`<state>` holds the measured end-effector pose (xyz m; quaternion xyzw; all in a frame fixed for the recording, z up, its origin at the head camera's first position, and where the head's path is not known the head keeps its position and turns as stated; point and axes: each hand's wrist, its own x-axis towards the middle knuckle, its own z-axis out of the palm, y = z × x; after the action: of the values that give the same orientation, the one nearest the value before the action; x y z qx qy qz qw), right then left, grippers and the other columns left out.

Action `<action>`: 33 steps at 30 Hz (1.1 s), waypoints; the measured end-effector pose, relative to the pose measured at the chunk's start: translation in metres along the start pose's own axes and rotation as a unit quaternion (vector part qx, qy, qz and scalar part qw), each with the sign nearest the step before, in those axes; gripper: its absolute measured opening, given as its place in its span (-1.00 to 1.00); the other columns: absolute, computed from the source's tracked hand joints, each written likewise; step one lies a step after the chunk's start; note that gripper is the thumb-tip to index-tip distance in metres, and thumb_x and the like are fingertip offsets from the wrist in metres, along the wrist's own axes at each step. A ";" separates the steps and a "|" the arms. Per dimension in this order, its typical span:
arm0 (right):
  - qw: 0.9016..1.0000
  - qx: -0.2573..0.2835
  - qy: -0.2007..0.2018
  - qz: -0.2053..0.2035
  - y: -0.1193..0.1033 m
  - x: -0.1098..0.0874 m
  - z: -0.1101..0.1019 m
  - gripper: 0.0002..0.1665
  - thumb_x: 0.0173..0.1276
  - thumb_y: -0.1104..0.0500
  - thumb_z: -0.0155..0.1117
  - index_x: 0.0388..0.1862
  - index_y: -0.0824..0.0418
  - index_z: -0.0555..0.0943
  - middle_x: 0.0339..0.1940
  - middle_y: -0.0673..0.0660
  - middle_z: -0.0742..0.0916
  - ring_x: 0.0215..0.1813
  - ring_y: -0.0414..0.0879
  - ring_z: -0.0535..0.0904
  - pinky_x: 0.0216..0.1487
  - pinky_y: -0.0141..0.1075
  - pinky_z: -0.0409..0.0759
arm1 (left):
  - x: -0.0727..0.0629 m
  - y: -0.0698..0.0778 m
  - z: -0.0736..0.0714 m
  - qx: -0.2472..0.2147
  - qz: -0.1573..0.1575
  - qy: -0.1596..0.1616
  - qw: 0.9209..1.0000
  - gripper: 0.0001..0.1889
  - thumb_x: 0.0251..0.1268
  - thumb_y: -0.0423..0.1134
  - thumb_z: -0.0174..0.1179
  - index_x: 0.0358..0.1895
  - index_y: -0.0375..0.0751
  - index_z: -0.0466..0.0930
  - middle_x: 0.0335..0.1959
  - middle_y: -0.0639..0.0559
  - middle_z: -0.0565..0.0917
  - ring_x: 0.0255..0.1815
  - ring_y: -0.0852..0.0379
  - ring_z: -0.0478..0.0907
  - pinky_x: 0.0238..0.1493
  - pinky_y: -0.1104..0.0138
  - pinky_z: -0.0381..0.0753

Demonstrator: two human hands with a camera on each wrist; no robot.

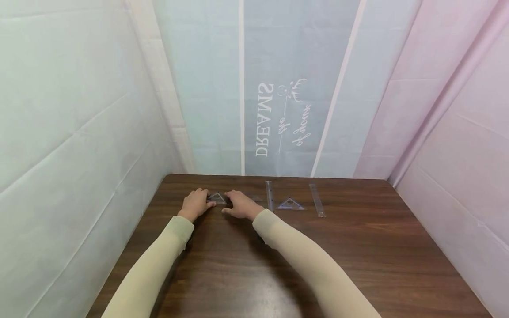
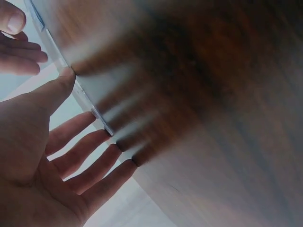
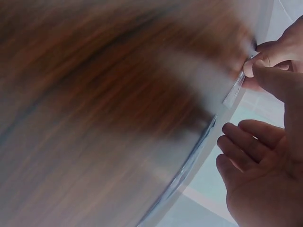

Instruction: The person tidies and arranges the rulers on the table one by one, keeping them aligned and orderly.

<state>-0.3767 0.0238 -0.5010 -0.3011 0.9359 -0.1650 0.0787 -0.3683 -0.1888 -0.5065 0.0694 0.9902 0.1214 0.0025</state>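
Observation:
A clear set square (image 1: 217,198) lies near the far edge of the table, between the two hands. My left hand (image 1: 195,204) holds its left corner between thumb and fingertips; the left wrist view shows the thumb (image 2: 64,80) at its edge. Just right of that set square, my right hand (image 1: 241,205) is spread with nothing in its grasp. In the right wrist view its fingers are apart from the set square (image 3: 234,92). Another clear flat piece (image 1: 256,198) is partly hidden behind the right hand.
To the right stand a clear ruler (image 1: 269,194), a set square with blue tinted edges (image 1: 291,204) and a second clear ruler (image 1: 317,201), all lying flat on the brown wooden table (image 1: 238,274). Hanging cloth walls (image 1: 214,88) enclose the back and sides.

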 end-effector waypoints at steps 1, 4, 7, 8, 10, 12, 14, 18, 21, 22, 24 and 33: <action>1.000 -0.003 -0.003 0.002 -0.001 0.001 0.001 -0.13 0.61 -0.14 0.33 0.67 0.29 0.31 0.59 0.24 0.50 0.60 0.10 0.40 0.55 -0.08 0.41 | 0.000 0.000 0.001 -0.002 -0.001 0.001 1.000 -0.50 0.49 0.01 0.41 0.23 -0.33 0.65 0.05 -0.28 0.66 0.01 -0.27 0.65 -0.01 -0.13 0.68; 1.000 -0.010 -0.009 0.009 -0.004 0.001 0.003 -0.12 0.61 -0.13 0.33 0.67 0.31 0.32 0.56 0.25 0.51 0.58 0.11 0.42 0.53 -0.09 0.44 | -0.001 0.001 0.002 -0.007 -0.004 0.001 1.000 -0.51 0.49 0.00 0.42 0.21 -0.34 0.65 0.03 -0.28 0.66 -0.01 -0.26 0.66 -0.02 -0.12 0.69; 1.000 -0.017 -0.009 0.016 -0.006 0.001 0.005 -0.13 0.61 -0.14 0.34 0.66 0.31 0.34 0.54 0.25 0.52 0.55 0.10 0.44 0.50 -0.10 0.46 | -0.001 0.004 0.003 -0.007 -0.006 0.006 1.000 -0.53 0.48 -0.02 0.42 0.18 -0.35 0.66 0.02 -0.28 0.67 -0.01 -0.26 0.66 -0.02 -0.12 0.69; 1.000 -0.019 -0.008 0.017 -0.006 0.001 0.005 -0.14 0.60 -0.14 0.34 0.65 0.31 0.35 0.53 0.25 0.52 0.54 0.10 0.45 0.50 -0.10 0.47 | -0.001 0.006 0.003 -0.008 -0.006 0.008 1.000 -0.54 0.48 -0.02 0.42 0.16 -0.35 0.66 0.01 -0.28 0.67 0.00 -0.27 0.66 -0.01 -0.13 0.69; 0.999 -0.025 -0.003 0.019 -0.007 0.002 0.006 -0.16 0.60 -0.14 0.35 0.62 0.31 0.39 0.50 0.24 0.53 0.51 0.09 0.47 0.47 -0.11 0.49 | -0.001 0.007 0.004 -0.012 -0.008 0.011 1.000 -0.56 0.48 -0.03 0.43 0.12 -0.35 0.66 -0.01 -0.28 0.67 -0.01 -0.28 0.66 -0.01 -0.13 0.69; 0.999 -0.030 0.000 0.022 -0.009 0.002 0.006 -0.18 0.59 -0.14 0.36 0.59 0.32 0.43 0.47 0.23 0.54 0.48 0.08 0.49 0.45 -0.12 0.50 | -0.001 0.009 0.004 -0.016 -0.009 0.012 1.000 -0.58 0.48 -0.04 0.42 0.09 -0.35 0.65 -0.03 -0.27 0.67 -0.01 -0.28 0.66 -0.01 -0.13 0.69; 0.999 -0.033 0.001 0.026 -0.010 0.003 0.007 -0.21 0.59 -0.14 0.36 0.56 0.32 0.47 0.45 0.23 0.54 0.45 0.07 0.49 0.44 -0.13 0.51 | -0.001 0.010 0.004 -0.020 -0.012 0.013 1.000 -0.59 0.48 -0.04 0.43 0.06 -0.36 0.65 -0.05 -0.27 0.66 -0.02 -0.28 0.66 -0.01 -0.13 0.69; 0.999 -0.035 0.007 0.031 -0.012 0.005 0.007 -0.25 0.58 -0.12 0.37 0.52 0.33 0.52 0.42 0.22 0.55 0.42 0.06 0.51 0.42 -0.15 0.52 | -0.001 0.012 0.002 -0.028 -0.020 0.019 0.999 -0.61 0.47 -0.06 0.44 0.02 -0.35 0.65 -0.08 -0.25 0.66 -0.05 -0.26 0.67 -0.03 -0.11 0.70; 0.999 -0.034 0.010 0.032 -0.014 0.006 0.007 -0.27 0.58 -0.12 0.37 0.50 0.33 0.54 0.42 0.22 0.56 0.41 0.06 0.51 0.41 -0.15 0.53 | -0.001 0.013 0.002 -0.032 -0.025 0.022 0.999 -0.63 0.46 -0.08 0.44 0.02 -0.35 0.65 -0.06 -0.25 0.66 -0.03 -0.26 0.67 -0.02 -0.11 0.70; 0.999 -0.034 0.009 0.033 -0.014 0.007 0.007 -0.27 0.58 -0.12 0.37 0.50 0.33 0.54 0.42 0.22 0.55 0.41 0.06 0.51 0.41 -0.15 0.53 | -0.001 0.014 0.002 -0.033 -0.026 0.022 0.999 -0.63 0.46 -0.09 0.45 0.01 -0.35 0.65 -0.05 -0.26 0.66 -0.02 -0.26 0.67 -0.02 -0.11 0.70; 0.999 -0.032 0.007 0.035 -0.015 0.007 0.006 -0.27 0.58 -0.11 0.38 0.50 0.32 0.54 0.42 0.22 0.55 0.41 0.06 0.51 0.41 -0.14 0.53 | -0.002 0.014 0.002 -0.034 -0.027 0.021 0.999 -0.63 0.46 -0.10 0.45 0.00 -0.36 0.64 -0.06 -0.26 0.65 -0.03 -0.27 0.67 -0.02 -0.11 0.70; 0.999 -0.016 0.006 0.052 -0.018 0.009 0.011 -0.28 0.57 -0.08 0.39 0.50 0.32 0.54 0.42 0.23 0.55 0.42 0.06 0.49 0.41 -0.14 0.52 | -0.005 0.013 0.005 -0.046 -0.030 0.024 0.998 -0.62 0.48 -0.10 0.44 0.04 -0.38 0.66 -0.05 -0.25 0.64 -0.10 -0.20 0.66 -0.04 -0.08 0.70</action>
<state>-0.3717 0.0013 -0.5049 -0.2525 0.9532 -0.1480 0.0764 -0.3611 -0.1762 -0.5080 0.0367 0.9850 0.1679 -0.0146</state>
